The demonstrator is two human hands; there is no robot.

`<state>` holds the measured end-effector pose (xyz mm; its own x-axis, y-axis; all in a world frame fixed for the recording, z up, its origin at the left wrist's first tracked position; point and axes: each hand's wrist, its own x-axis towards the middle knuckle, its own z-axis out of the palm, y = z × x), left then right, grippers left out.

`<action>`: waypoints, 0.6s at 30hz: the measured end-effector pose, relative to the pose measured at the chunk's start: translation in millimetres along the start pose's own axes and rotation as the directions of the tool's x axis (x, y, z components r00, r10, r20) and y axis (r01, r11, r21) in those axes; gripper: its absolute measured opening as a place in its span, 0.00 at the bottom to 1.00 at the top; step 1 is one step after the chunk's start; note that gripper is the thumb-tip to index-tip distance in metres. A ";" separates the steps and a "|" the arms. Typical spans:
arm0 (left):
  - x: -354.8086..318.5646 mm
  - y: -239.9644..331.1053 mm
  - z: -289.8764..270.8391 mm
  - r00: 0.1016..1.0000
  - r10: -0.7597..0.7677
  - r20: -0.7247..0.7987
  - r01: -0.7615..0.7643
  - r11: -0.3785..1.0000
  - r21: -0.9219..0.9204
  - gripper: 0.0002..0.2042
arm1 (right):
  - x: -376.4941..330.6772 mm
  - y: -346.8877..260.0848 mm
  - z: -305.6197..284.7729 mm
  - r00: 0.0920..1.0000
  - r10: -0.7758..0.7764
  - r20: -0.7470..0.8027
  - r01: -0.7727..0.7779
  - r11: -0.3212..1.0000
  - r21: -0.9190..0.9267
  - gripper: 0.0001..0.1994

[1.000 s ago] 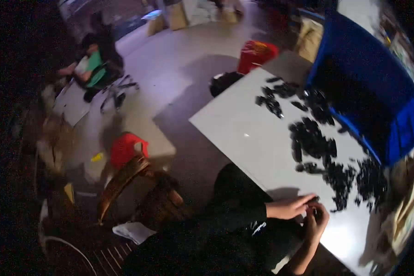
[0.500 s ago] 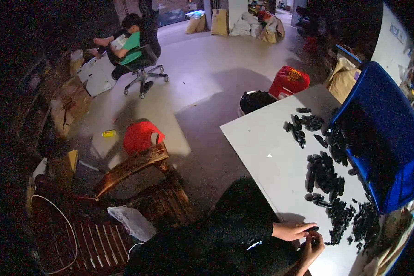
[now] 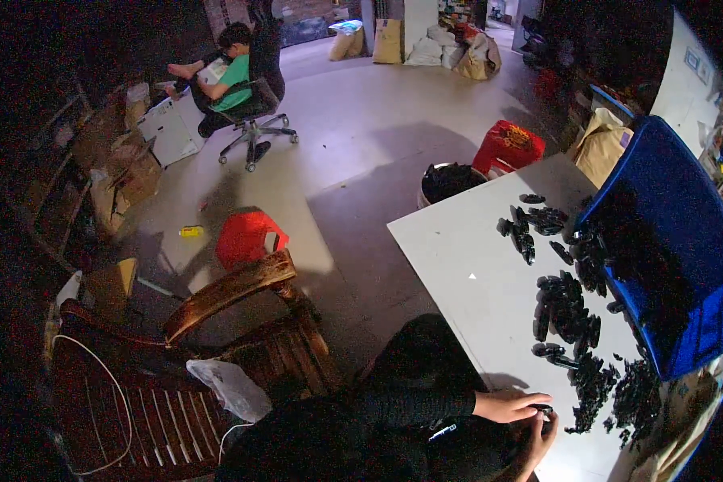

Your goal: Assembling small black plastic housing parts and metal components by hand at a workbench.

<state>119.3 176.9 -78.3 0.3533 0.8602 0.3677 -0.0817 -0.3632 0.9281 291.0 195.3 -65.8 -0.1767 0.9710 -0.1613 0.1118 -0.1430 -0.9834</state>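
Observation:
Over the near edge of the white table (image 3: 458,257), my left hand (image 3: 504,406) reaches in from the left. Its fingers are closed on a small glossy black part (image 3: 544,410), whose exact kind I cannot make out. My right hand (image 3: 541,438) comes up from below, fingers curled around the same part, so the two hands meet on it. Just beyond lie a heap of small black pieces (image 3: 593,394) and another such heap (image 3: 636,402). Farther up the table is a pile of longer, shiny black oval parts (image 3: 566,309), with a smaller group (image 3: 522,237) behind it.
A blue plastic bin (image 3: 683,265) stands tilted along the table's right side, with black parts at its lip. Past the far edge are a bucket of black pieces (image 3: 451,183) and a red bag (image 3: 510,146). A wooden chair (image 3: 233,293) and red stool (image 3: 249,237) stand left; a person (image 3: 231,80) sits beyond.
The view has shifted slightly. My right hand's fingers have changed their hold, and the black part now shows between both hands. The heaps look the same.

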 end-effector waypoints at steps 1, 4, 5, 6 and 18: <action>0.9 0.9 -1.2 1.000 0.000 0.000 0.000 1.000 0.001 0.22 | 2.2 8.9 -2.8 1.000 0.004 -0.013 -0.004 1.000 0.008 0.17; 1.0 0.3 -2.4 0.999 -0.022 0.025 0.022 1.000 0.004 0.21 | 2.6 13.8 -3.2 0.999 0.001 -0.053 -0.004 0.998 -0.057 0.20; 0.5 -1.2 -1.2 1.000 -0.001 0.018 0.001 1.000 -0.007 0.21 | 0.8 9.5 -1.4 0.997 -0.006 -0.082 -0.005 0.991 -0.133 0.22; 0.2 -2.6 0.1 1.000 0.020 0.010 -0.020 1.000 -0.017 0.20 | -1.3 4.5 0.7 0.997 -0.006 -0.083 -0.005 0.991 -0.133 0.22; 0.8 -0.5 9.3 0.996 0.089 0.029 -0.090 0.995 0.034 0.19 | -1.6 33.7 -11.3 0.971 -0.113 -0.209 0.050 0.957 -0.284 0.20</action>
<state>128.2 174.5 -79.0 0.3712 0.8139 0.4470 -0.0815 -0.4510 0.8888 306.1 191.1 -97.8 0.0203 0.9994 -0.0280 0.3762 -0.0336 -0.9259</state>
